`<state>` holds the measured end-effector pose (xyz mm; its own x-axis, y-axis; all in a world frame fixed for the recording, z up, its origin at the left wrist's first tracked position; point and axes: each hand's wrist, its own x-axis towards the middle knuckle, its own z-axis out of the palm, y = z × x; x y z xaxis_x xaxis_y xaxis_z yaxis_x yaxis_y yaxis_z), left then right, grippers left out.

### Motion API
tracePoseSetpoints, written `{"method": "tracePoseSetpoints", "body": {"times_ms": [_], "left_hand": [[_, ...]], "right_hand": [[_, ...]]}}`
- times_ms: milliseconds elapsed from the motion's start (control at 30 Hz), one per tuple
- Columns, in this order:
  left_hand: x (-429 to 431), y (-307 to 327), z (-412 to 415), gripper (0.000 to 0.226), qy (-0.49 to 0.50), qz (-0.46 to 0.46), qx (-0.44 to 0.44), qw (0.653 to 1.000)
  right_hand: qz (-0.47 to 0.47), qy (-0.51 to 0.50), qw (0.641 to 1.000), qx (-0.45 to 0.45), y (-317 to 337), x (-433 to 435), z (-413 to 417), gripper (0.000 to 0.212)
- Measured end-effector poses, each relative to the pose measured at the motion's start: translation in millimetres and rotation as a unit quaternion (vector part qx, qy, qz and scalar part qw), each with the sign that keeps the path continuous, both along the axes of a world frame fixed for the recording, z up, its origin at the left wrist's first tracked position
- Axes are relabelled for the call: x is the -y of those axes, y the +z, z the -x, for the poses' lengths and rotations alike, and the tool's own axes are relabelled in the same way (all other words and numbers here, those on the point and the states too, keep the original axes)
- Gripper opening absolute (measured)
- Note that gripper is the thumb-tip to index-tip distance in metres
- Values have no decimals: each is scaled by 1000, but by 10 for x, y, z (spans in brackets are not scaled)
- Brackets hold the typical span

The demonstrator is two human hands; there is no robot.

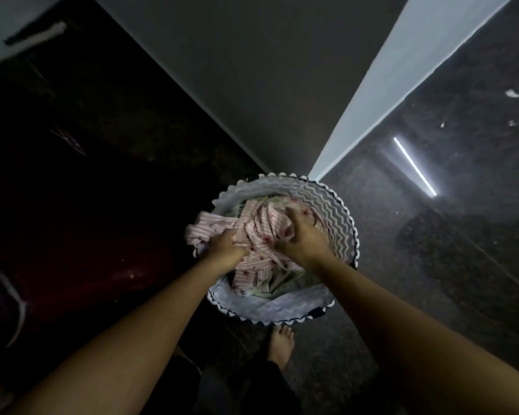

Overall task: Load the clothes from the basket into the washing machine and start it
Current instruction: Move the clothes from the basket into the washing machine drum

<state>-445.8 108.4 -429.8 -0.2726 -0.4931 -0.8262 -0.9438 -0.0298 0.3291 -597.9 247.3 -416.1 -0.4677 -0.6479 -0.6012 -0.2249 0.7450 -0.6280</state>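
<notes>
Dim interior seen from above. A dark, polished, speckled floor (432,295) carries the reflected strip of light (414,166) at right. A grey wall (252,70) comes to a projecting corner whose pale lit face runs down to the floor just behind the basket. At far left lies a dark red form (57,265), too dim to identify.

The round basket (282,308), with a zigzag-patterned lining and a scalloped rim, stands on the floor at centre, just in front of the wall corner. It holds a pink-and-white striped garment (253,265) with small red motifs, heaped above a greenish fabric (282,287). One fold of the striped garment hangs over the basket's left rim.

Both bare forearms reach down into the basket. The left hand (226,247) has its fingers curled tightly round a bunch of the striped garment near the left rim. The right hand (301,238) has its fingers bent and spread, digging into the same garment near the middle, thumb pressed against the cloth. A bare foot (280,342) stands on the floor just below the basket's near rim.
</notes>
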Motion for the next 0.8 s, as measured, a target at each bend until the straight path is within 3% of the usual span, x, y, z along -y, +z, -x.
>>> {"method": "tracePoseSetpoints", "body": {"times_ms": [100,133,200,233,300,333,467,533,600,700,800], "left_hand": [[-137,-230,-80,82,91,-74,-10,993],[-179,-298,-119,85,111,-94,-13,989],[-263,-376,-190,93,134,-115,-17,984],[-291,-394,-219,97,140,-107,-14,984],[-334,-396,-255,97,135,-97,-16,986],[-355,-355,-246,92,126,-98,-27,987],[-407,-193,-175,85,79,-160,-64,982],[-455,-79,-131,83,44,-178,-82,980],[-532,80,-67,84,26,-176,-96,979],[-618,449,39,103,5,-156,-163,974],[-621,995,162,105,-14,-161,-254,953]], "right_hand": [[-9,-61,998,-10,-263,43,-101,109],[-31,-44,999,3,-355,27,-157,101],[-114,89,987,70,-424,-22,-280,54],[-170,167,963,128,-415,-59,-349,32],[-232,267,911,210,-394,-193,-485,28],[-225,263,910,228,-417,-271,-521,33],[-92,-65,952,286,-241,-493,-375,15],[-33,-212,924,318,-38,-535,-230,14],[1,-330,873,359,141,-544,-94,36],[51,-373,853,361,592,-508,60,22],[84,-361,860,352,1111,-439,124,28]]}}
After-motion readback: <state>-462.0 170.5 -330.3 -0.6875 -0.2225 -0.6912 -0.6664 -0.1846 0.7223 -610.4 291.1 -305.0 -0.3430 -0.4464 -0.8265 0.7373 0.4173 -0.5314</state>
